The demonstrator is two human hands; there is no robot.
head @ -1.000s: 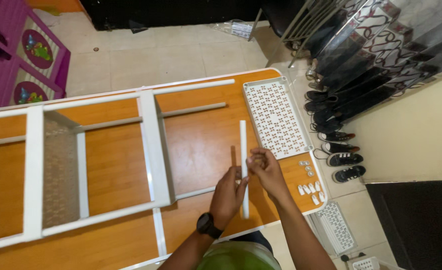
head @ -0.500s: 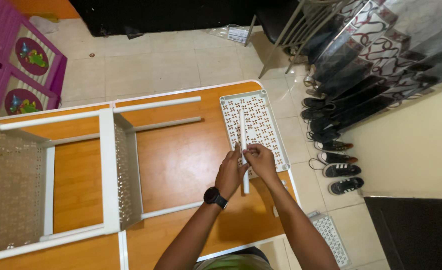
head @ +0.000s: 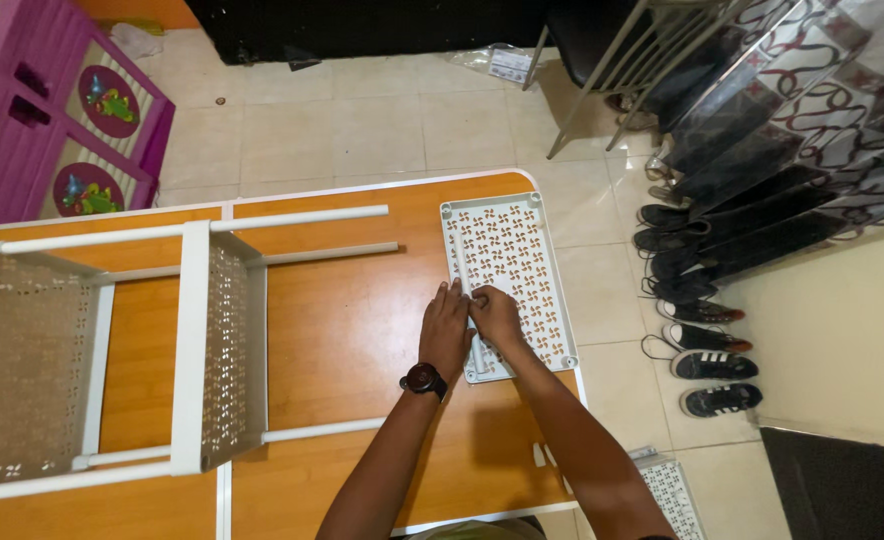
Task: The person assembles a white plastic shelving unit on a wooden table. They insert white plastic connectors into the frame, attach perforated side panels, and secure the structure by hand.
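A white perforated shelf panel (head: 512, 250) lies flat on the orange table (head: 342, 320) near its right end. My left hand (head: 447, 325), with a dark watch on the wrist, and my right hand (head: 497, 315) meet over the panel's left edge. Between them they hold a thin white rod (head: 478, 355) down against the panel; only a short piece of it shows below my hands. To the left a white rack frame (head: 212, 340) with patterned side walls lies on its side on the table.
Two small white pieces (head: 540, 455) sit near the table's front right corner. Another perforated panel (head: 672, 495) lies on the tiled floor. Several shoes (head: 707, 365) line the right wall below a stair railing. A purple toy cabinet (head: 52, 110) stands at the upper left.
My hands have brought the white rod from upright over the table down onto the panel's left edge. The view has shifted, so the rack frame sits further left.
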